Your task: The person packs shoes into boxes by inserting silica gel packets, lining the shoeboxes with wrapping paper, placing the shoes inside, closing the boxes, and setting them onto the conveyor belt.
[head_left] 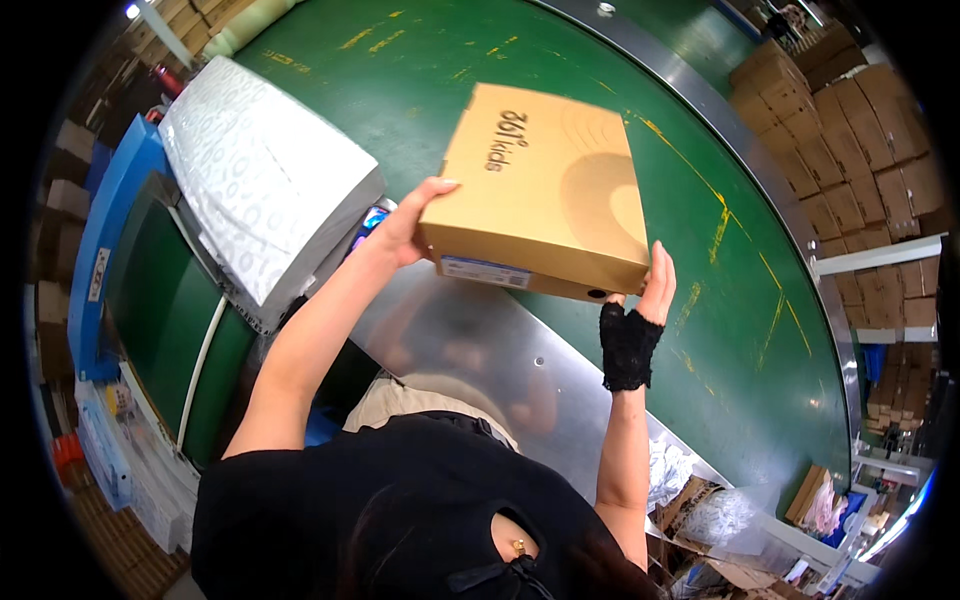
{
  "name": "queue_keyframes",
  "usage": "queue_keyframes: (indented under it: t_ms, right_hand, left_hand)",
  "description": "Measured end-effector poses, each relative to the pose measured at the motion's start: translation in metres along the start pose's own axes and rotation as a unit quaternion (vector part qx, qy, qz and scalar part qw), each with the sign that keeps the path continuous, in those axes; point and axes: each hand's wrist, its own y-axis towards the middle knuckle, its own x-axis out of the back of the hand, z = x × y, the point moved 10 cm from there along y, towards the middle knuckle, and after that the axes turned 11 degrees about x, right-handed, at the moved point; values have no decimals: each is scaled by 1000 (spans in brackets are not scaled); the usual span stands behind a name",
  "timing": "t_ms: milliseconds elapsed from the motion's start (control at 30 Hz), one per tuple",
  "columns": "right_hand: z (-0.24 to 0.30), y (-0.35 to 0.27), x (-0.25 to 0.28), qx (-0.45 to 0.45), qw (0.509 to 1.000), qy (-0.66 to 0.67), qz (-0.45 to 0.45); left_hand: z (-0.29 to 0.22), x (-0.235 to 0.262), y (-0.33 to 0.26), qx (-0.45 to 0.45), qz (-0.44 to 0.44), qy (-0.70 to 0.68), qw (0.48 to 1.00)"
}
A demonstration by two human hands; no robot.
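Note:
Between my two hands is a brown cardboard shoebox point(550, 190), its lid facing up and a label on its near side. My left hand point(412, 222) grips the box's left near corner, thumb on top and the other fingers partly hidden below. At the right near corner, my right hand point(645, 305) in a black fingerless lace glove presses against the side with its fingers extended. The box is over the near edge of a green conveyor belt point(720, 330); whether it touches the belt cannot be told.
A large block wrapped in white patterned film point(270, 170) stands left of the box, beside a blue-framed machine point(110, 240). A steel edge plate point(480, 345) runs before me. Crumpled plastic and cardboard scraps point(715, 515) lie at lower right. Stacked cartons point(850, 150) stand beyond the belt.

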Motion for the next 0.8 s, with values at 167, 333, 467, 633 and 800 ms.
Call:
queue_keyframes:
  t_ms: [167,333,467,633,800]
  right_hand:
    - [-42,-86,-43,-13,997,-38,73]
    - [-113,-211,-47,-228,932,-177,217]
    - [-107,-247,-43,-154,933,-266,186]
    - [-101,-243,-43,-149,936,-282,148]
    - [-98,-243,-39,-162,938,-269,144]
  left_hand:
    - [-30,87,-117,-237,5,-174,956]
    - [-28,181,-259,-391,-171,-261,866]
    - [7,231,-315,-413,-333,-380,758]
    - [29,237,-273,-354,-293,-340,820]
    - [80,146,-131,-129,-150,-37,980]
